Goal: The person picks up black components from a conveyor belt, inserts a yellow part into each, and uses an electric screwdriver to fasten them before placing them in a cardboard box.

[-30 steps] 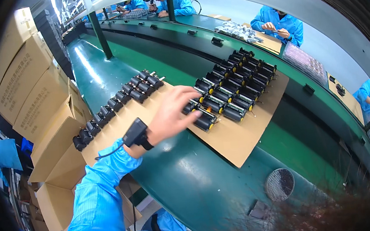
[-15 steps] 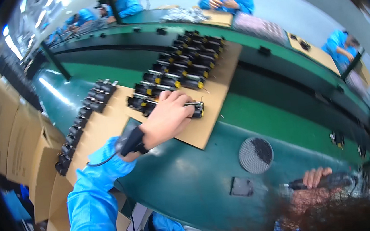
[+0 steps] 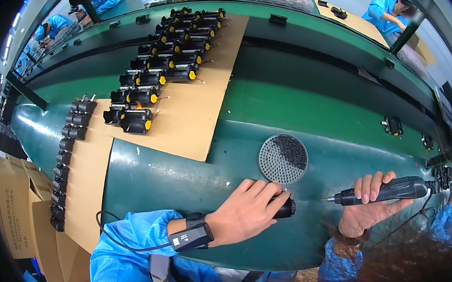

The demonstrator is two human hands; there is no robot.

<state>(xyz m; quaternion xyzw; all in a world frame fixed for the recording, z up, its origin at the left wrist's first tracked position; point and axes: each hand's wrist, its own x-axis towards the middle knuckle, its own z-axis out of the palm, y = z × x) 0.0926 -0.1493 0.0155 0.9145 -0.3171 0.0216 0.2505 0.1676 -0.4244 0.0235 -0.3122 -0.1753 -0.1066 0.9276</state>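
We note: glossy, smooth benchtop (image 3: 170, 184); matt cardboard sheet (image 3: 196, 111); black plastic-looking screwdriver (image 3: 399, 189), bright metal bit (image 3: 328, 199); creased cloth left sleeve (image 3: 123, 259).

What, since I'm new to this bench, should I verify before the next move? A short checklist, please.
1. Left hand on the small black plastic part: ok, fingers hold it.
2. Right hand around the black cylindrical power screwdriver: ok, gripped.
3. Thin metal tip touching the part: not ok, a gap remains.
4. Anything carried on the tip: cannot tell, too small.
5. Part flat on the smooth green tabletop: cannot tell, fingers cover much of it.
6. Tiny black pieces in the shallow round grey dish: ok, just beyond the left hand.
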